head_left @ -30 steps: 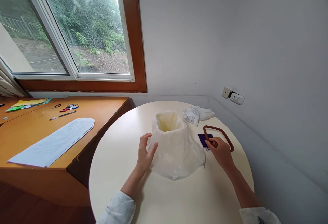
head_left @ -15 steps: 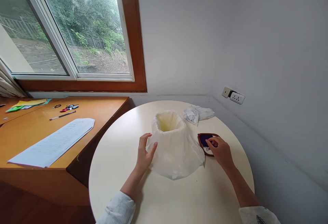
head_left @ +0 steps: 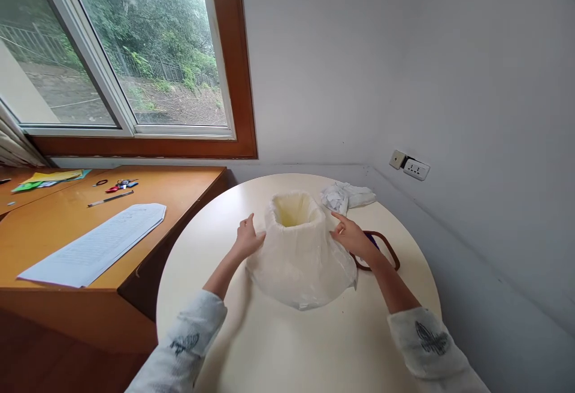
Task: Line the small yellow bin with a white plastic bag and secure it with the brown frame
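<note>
A bin with a pale yellow inside [head_left: 291,216] stands on the round table, draped by a translucent white plastic bag [head_left: 303,273]. The bag folds over the rim and spreads out at the base. To its left is my left hand [head_left: 248,240], thumb at the bag's side and index finger apart from it. My right hand [head_left: 353,238] is at the opposite side, its index finger stretched out and its thumb close to the bag. Whether either thumb presses the plastic is unclear. Partly behind my right wrist lies a brown-rimmed item [head_left: 390,246] with a dark blue patch.
Crumpled white plastic [head_left: 345,196] lies at the back of the round table [head_left: 287,351]. On the wooden desk [head_left: 179,186] at left are paper sheets [head_left: 99,246], a pen [head_left: 110,199] and small items. A wall socket [head_left: 416,169] is at right.
My right hand has left the brown-rimmed item and moved left to the bag's side, its fingers no longer pinched. My left hand has shifted slightly up and left.
</note>
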Demonstrator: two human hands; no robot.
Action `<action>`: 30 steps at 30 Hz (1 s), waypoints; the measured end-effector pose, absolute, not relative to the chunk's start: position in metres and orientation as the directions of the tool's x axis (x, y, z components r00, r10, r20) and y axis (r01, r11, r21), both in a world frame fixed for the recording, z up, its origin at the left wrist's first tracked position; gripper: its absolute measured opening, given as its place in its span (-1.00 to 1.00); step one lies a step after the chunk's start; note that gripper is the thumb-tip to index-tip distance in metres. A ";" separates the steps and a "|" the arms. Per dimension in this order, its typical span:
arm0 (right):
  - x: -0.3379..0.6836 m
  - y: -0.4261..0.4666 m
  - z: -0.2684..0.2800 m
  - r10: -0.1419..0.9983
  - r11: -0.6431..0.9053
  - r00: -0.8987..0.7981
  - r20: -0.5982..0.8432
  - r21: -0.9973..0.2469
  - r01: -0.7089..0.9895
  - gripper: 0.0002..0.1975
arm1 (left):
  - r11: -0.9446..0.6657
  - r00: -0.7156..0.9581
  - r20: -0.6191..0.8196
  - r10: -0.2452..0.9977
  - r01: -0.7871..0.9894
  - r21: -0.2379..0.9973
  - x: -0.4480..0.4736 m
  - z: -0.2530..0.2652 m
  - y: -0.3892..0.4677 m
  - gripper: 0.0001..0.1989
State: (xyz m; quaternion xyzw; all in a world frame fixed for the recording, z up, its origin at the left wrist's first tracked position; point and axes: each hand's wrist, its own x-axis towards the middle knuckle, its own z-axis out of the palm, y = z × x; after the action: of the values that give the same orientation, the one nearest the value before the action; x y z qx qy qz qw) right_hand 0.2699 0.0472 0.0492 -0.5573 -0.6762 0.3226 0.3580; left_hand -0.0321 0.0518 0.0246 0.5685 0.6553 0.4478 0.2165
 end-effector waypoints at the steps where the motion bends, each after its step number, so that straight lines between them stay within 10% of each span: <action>1: 0.265 0.052 0.048 0.982 0.166 -0.162 0.095 -0.840 0.516 -0.44 | -0.014 -0.246 0.184 0.952 0.564 0.826 -0.033 0.024 0.057 -0.68; 6: 0.249 0.067 0.039 0.978 0.165 -0.194 0.081 -0.867 0.470 -0.84 | 0.087 -0.170 0.013 0.985 0.570 0.817 -0.036 0.023 0.066 -0.78; 12: 0.255 0.065 0.056 0.982 0.184 -0.035 0.184 -0.921 0.344 -0.84 | 0.100 -0.084 -0.074 0.994 0.364 0.926 -0.049 0.061 0.070 -0.85; 30: 0.231 0.059 0.113 0.932 0.334 0.162 0.325 -0.942 -0.035 -0.81 | -0.244 -0.166 0.223 0.961 -0.120 0.962 -0.026 0.152 0.053 -0.76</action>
State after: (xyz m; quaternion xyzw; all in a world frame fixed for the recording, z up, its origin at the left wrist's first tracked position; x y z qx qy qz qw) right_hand 0.2314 0.0591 0.1133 -0.4304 -0.5211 0.3842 0.6289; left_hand -0.0263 0.0527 0.1516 0.4802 0.4376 0.6257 0.4318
